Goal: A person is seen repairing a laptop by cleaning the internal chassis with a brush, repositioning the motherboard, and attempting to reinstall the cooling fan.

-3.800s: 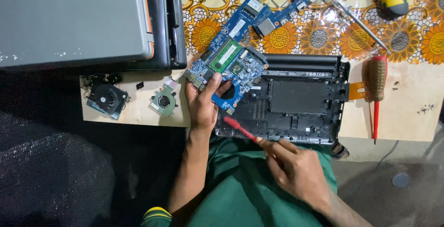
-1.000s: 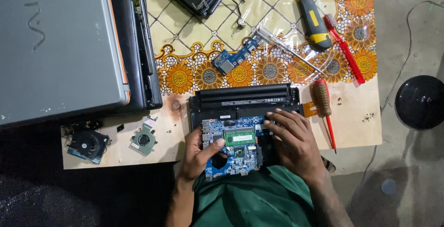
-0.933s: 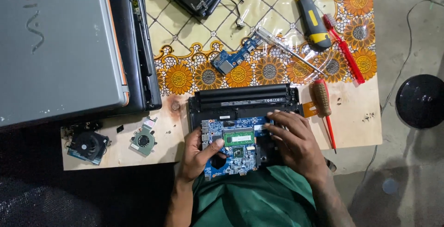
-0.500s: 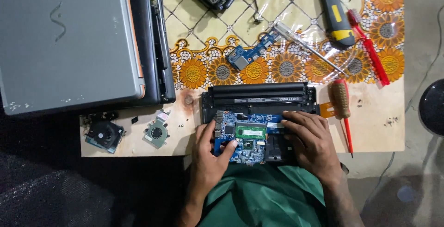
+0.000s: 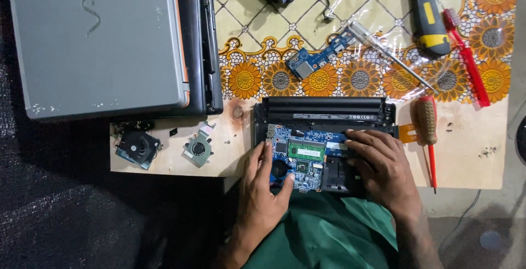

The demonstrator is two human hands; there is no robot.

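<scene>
We see a blue circuit board (image 5: 298, 156) lying flat inside a black laptop base (image 5: 323, 112), in the lower middle of the frame. The board's long side runs left to right, and so does the base's. A green memory stick (image 5: 307, 150) sits on the board, also running left to right.

Our left hand (image 5: 263, 192) lies on the board's left edge. Its fingers are spread flat and the thumb presses the board's lower edge. Our right hand (image 5: 383, 165) lies flat on the right part of the base, with its fingers open and pointing left, touching the board's right end. Neither hand is wrapped around anything.

About four seconds ago the board was lifted and tilted above the base, and the right hand held a red tool. Now the board is down in the base and that hand holds nothing.

We count two small fans (image 5: 137, 147) (image 5: 198, 148) at the lower left, one grey closed laptop (image 5: 98, 38) at the upper left, one small blue board (image 5: 315, 60) on the sunflower cloth (image 5: 493, 38), and four screwdrivers: yellow and black (image 5: 426, 17), red (image 5: 468, 60), clear (image 5: 383, 49), and wooden (image 5: 426, 123).
</scene>
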